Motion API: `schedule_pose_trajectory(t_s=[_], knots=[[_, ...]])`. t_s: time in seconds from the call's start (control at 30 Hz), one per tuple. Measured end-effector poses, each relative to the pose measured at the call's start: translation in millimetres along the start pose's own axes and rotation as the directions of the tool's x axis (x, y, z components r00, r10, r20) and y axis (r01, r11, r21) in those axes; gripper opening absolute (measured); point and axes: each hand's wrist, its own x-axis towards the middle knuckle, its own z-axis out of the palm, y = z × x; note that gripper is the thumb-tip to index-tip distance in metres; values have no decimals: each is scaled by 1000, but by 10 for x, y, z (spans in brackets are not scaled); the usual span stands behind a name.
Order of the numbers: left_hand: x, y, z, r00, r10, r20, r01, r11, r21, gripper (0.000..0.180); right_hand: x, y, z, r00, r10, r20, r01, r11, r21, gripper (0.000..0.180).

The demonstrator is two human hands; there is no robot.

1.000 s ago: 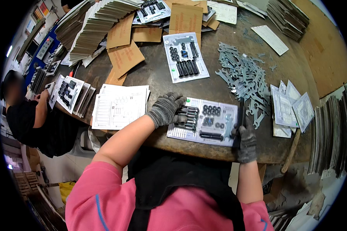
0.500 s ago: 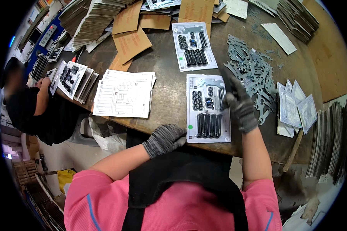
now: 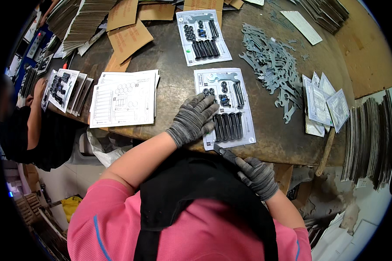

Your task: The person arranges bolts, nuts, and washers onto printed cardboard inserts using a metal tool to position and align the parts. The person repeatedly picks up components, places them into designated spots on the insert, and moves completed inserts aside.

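My left hand [image 3: 192, 120], in a striped grey glove, lies flat with fingers stretched over the left side of a hardware blister pack [image 3: 244, 127]. The pack lies at the table's front edge. It holds a flat wrench, black nuts partly hidden by my fingers, small parts and a row of black bolts [image 3: 228, 126]. My right hand [image 3: 258, 175], gloved too, is closed round a dark utility knife [image 3: 225, 153], whose tip touches or nearly touches the pack's lower edge. A second hardware pack [image 3: 203, 38] lies just beyond.
Loose flat wrenches [image 3: 272, 65] are heaped at the right. Printed sheets [image 3: 125, 98] lie stacked at the left. Cards [image 3: 324, 104] and a wooden handle [image 3: 326, 152] sit at the right edge. Cardboard pieces [image 3: 130, 39] lie behind. A co-worker [image 3: 35, 117] handles packs at the left.
My left hand has slid from beside the near pack onto it. My right hand has come down from its right side to below its lower edge. The whole view has shifted slightly.
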Motion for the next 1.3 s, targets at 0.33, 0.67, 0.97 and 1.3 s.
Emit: schedule_pose_trajectory(t_s=[0.33,0.67,0.97,1.3], knots=[[-5,33,-18,995,-31,92,26,998,55,48,150,-146,-73,998,-55,6,55,990,-131,47],[7,-10,16,996,-11,87,9,1000,18,46,-24,206,-194,1000,-17,13,20,972,-235,44],[23,-1,3,997,-6,75,5,1000,14,45,-116,381,-361,992,83,90,-54,958,-282,45],[19,-10,38,998,11,66,-13,999,30,45,-123,481,-458,993,91,81,-67,964,-259,43]])
